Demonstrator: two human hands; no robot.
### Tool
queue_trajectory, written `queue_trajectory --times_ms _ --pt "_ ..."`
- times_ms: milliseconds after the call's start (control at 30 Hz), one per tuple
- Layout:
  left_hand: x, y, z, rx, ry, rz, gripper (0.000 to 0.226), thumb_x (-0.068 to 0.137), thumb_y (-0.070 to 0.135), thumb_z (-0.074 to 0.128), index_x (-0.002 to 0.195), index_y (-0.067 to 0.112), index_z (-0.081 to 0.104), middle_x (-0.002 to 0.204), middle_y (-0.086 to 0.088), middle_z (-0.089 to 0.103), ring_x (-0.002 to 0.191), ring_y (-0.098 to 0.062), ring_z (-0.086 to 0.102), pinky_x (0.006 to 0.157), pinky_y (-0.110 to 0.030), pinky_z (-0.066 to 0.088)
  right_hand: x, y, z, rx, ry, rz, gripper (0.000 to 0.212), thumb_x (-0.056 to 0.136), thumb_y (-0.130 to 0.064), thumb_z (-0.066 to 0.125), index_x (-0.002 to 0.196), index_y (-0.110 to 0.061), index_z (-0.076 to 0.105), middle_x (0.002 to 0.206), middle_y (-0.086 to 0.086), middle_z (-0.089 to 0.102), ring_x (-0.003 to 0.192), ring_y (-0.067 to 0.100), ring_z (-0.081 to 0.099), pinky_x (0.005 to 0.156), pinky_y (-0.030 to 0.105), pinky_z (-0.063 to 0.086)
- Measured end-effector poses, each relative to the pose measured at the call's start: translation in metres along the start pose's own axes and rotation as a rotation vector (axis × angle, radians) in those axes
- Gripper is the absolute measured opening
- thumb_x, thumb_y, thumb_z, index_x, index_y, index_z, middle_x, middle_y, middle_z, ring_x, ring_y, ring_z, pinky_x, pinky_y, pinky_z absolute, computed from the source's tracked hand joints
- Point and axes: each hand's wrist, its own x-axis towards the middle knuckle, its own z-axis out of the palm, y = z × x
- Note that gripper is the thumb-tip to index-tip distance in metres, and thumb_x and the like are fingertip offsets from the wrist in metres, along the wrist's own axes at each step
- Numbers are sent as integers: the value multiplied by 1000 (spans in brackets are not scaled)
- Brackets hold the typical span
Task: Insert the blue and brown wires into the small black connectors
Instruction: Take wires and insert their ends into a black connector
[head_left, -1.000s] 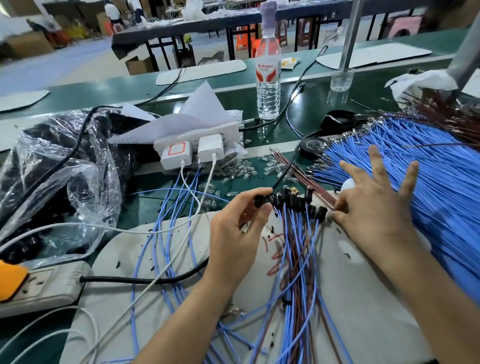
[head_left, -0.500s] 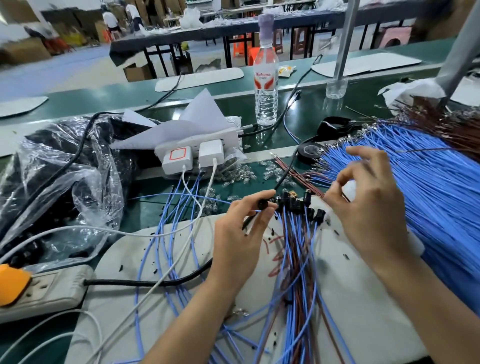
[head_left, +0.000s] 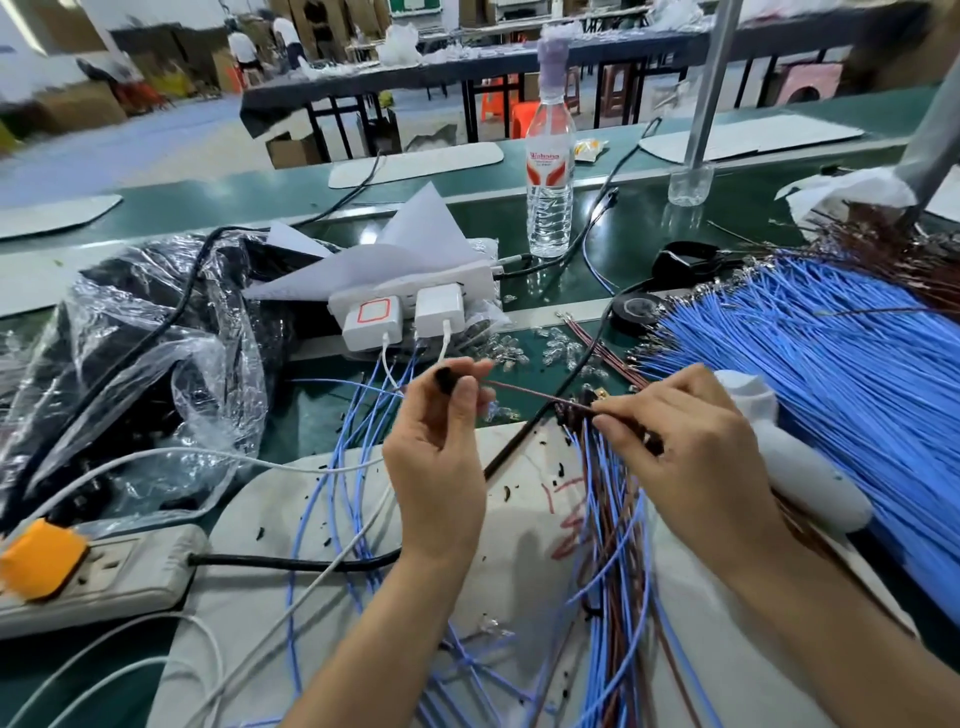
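1. The left hand (head_left: 441, 467) pinches a small black connector (head_left: 444, 378) between thumb and fingertips, raised above the bench. The right hand (head_left: 691, 457) pinches a brown wire (head_left: 535, 396) well back from its tip, and the wire spans the gap between the two hands. Whether the tip has entered the connector cannot be told; the left fingers hide it.
2. The long free stretch of wire is thin and likely to flex. If the right hand pushes from this far back, the wire may bow instead of seating.
3. The connector is mostly covered by the fingertips, so the opening is hard to see. The terminal could miss its slot, or go into the wrong one.
4. The right hand works just above a bundle of finished wires (head_left: 618, 519) on the white mat (head_left: 519, 519). A neighbouring strand could snag and be dragged along.
5. A black cable (head_left: 524, 434) crosses under the brown wire and could catch it.
6. The blue wire is not yet in hand; the blue heap (head_left: 831, 374) lies to the right, and reaching for it may loosen a half-seated brown terminal.
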Motion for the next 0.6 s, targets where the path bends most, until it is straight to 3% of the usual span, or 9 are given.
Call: queue_trajectory --times_ms 133,233,300,433,600 --pt "0 -3 -3 15 48 107 22 96 18 52 116 23 59 98 5 71 85 -8 67 80 -18 51 0 11 2 -62 61 178 12 77 -12 77 89 -9 76 73 -4 70 73 17 47 67 19 29" --pt "-5 -4 -2 146 -127 206 35 97 20 50 127 38 51 104 6 71 85 -11 68 78 -23 52 2 17 4 372 139 493 10 84 -17 71 92 -15 77 64 -20 65 62 3 60 63 11 43" --pt "-11 -3 3 166 -273 175 35 94 25 54 124 42 47 104 5 72 87 -13 69 77 -24 52 4 16 2 621 256 590 8 89 -21 66 88 -24 73 62 -10 69 55 8 58 57 24 48" --pt "-21 -6 9 287 -503 175 23 91 15 61 106 30 51 99 8 72 88 -7 68 77 -22 53 7 3 -11 903 401 531 10 96 -23 55 87 -23 59 64 3 69 44 17 57 40 22 43" --pt "-21 -9 11 355 -635 215 27 85 5 66 105 22 59 106 2 68 98 -9 66 85 -31 55 8 -8 -14 1026 310 500 14 93 -28 50 92 -15 56 64 7 69 46 20 61 45 24 50"
